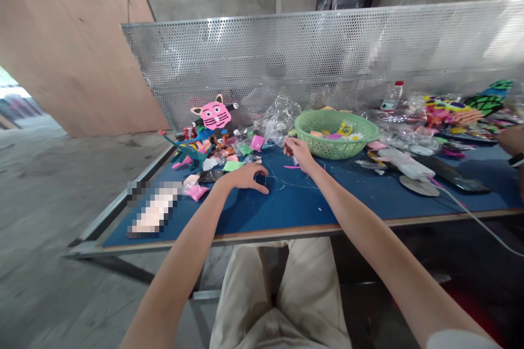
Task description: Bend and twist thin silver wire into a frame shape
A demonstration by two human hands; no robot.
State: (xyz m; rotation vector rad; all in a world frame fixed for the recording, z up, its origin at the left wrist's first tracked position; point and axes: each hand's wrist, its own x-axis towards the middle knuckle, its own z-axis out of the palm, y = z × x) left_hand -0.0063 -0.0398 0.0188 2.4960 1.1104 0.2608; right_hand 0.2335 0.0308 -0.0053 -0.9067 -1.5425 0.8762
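My left hand (248, 176) hovers low over the blue tabletop, thumb and fingers curved apart with a gap between them. A thin pale thread or wire (282, 187) lies in loose loops between my two hands; whether it touches the left fingers cannot be made out. My right hand (298, 152) is closed in a pinch left of the green basket (339, 150), and what its fingers hold is hidden. Beneath it, a narrow pink strip (291, 167) lies on the table. A light green clay piece (233, 166) sits just behind my left hand.
A pink cat-face figure (216, 114), a teal dinosaur-like figure (192, 154) and bagged clay crowd the left. Glue-gun-like white tool (405, 163), dark phone-like object (450, 174) and a bottle (393, 97) stand right. A perforated metal panel (245, 49) closes the back. Another person's hand (511, 139) shows far right.
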